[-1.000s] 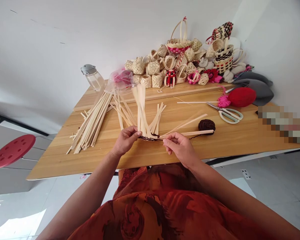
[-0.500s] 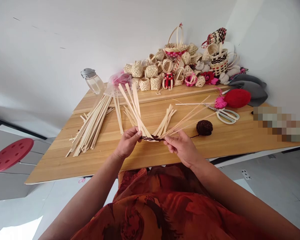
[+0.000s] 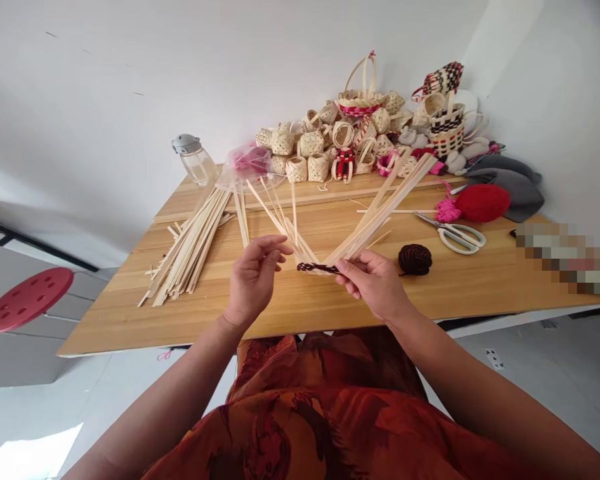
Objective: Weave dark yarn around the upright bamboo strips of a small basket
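My right hand (image 3: pixel 373 283) pinches the right end of a small woven piece (image 3: pixel 319 267): pale bamboo strips bound at the base with dark brown yarn. The strips fan up and away in a V, the right bundle (image 3: pixel 385 203) pointing to the far right. Just left of the piece, my left hand (image 3: pixel 253 277) hovers with its fingers curled loosely and apart, holding nothing. A dark brown yarn ball (image 3: pixel 415 259) lies on the wooden table (image 3: pixel 300 307) just right of my right hand.
A heap of loose bamboo strips (image 3: pixel 190 247) lies at the left. Many small woven baskets (image 3: pixel 350 133) are piled at the back by the wall. Scissors (image 3: pixel 453 232), a red yarn ball (image 3: pixel 481 202), a clear bottle (image 3: pixel 195 159) and grey cloth (image 3: pixel 513 180) are on the table. A red stool (image 3: pixel 27 308) stands left.
My left hand has let go of the woven piece and opened. The right hand has turned the piece, so the strips now swing up into a narrower V.
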Action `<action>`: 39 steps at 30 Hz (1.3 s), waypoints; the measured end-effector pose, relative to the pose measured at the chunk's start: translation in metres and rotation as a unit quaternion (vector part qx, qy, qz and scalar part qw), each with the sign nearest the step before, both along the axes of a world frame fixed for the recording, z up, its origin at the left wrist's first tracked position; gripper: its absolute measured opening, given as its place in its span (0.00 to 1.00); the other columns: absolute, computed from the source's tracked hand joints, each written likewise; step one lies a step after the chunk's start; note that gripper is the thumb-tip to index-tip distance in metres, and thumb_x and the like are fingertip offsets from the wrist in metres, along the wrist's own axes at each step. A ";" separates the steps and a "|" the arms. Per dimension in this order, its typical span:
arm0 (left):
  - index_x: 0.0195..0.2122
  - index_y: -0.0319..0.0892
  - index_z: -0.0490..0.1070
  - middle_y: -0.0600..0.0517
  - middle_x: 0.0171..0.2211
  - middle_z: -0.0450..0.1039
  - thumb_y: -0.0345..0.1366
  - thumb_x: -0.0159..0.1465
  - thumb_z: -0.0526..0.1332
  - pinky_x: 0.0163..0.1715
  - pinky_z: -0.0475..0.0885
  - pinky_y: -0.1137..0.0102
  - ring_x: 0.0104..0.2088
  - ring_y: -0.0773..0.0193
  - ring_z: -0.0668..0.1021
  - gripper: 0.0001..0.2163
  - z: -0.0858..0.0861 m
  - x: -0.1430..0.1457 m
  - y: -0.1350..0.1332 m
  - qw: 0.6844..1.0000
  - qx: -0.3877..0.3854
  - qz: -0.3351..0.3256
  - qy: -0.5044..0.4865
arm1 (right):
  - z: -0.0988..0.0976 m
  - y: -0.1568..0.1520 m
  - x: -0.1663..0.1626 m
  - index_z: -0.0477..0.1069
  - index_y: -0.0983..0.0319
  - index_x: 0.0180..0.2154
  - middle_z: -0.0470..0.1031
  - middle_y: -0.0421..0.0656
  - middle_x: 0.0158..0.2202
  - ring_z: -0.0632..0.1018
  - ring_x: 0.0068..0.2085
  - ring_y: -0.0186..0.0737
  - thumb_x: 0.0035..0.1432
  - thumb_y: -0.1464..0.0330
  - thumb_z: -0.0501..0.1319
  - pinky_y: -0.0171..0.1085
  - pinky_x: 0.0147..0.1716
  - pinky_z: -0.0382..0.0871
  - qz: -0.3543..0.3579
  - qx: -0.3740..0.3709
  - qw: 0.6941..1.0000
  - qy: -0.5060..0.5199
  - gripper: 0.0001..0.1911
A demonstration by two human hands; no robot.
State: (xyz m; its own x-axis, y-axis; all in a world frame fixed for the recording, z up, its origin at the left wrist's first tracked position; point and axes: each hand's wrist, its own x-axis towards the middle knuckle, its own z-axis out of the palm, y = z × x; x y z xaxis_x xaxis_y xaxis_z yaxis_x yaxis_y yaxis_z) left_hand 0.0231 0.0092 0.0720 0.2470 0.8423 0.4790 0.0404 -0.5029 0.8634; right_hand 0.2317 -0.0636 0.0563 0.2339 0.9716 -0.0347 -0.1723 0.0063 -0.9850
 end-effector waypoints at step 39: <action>0.33 0.48 0.78 0.53 0.32 0.77 0.32 0.68 0.56 0.63 0.41 0.49 0.39 0.59 0.75 0.12 0.028 0.004 0.023 0.878 0.265 -0.105 0.385 | 0.021 -0.010 0.009 0.72 0.61 0.42 0.78 0.40 0.26 0.76 0.24 0.32 0.46 0.61 0.74 0.26 0.15 0.62 0.046 -0.083 0.993 0.070 0.22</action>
State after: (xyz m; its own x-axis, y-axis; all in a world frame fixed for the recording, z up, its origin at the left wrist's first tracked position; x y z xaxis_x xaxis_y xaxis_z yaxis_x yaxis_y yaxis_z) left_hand 0.0275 0.0322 0.1002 0.7925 0.4488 0.4130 0.3681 -0.8919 0.2628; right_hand 0.2411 -0.0737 0.0770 0.1262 0.9668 -0.2224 -0.2998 -0.1765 -0.9375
